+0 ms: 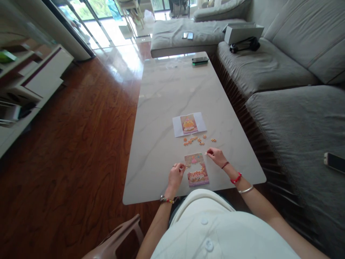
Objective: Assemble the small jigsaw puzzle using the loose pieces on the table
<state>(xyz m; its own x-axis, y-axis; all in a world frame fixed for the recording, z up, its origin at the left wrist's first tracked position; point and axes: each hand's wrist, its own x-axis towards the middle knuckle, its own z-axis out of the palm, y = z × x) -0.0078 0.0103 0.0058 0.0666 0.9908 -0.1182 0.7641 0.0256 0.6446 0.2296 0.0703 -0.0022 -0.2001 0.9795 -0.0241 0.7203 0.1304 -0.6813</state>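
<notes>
A partly assembled jigsaw puzzle [198, 178] lies near the front edge of the table, with an open gap in its middle where white shows through. My left hand [176, 176] is closed at the puzzle's left edge, thumb and finger pinched together; what they hold is too small to make out. To the upper right of the puzzle, my right hand [217, 157] pinches a small pale puzzle piece [206, 154] just above the table. Several loose orange puzzle pieces [192, 140] lie beyond the puzzle. Behind them rests a paper sheet [201, 122] printed with a yellow-orange figure.
The white marbled table [164, 97] stretches away from me, with a dark phone-like object [199, 60] at its far end. A grey sofa [299, 118] runs along the right, holding a white box [242, 33] and a phone [334, 162]. A plastic chair [121, 233] stands at lower left.
</notes>
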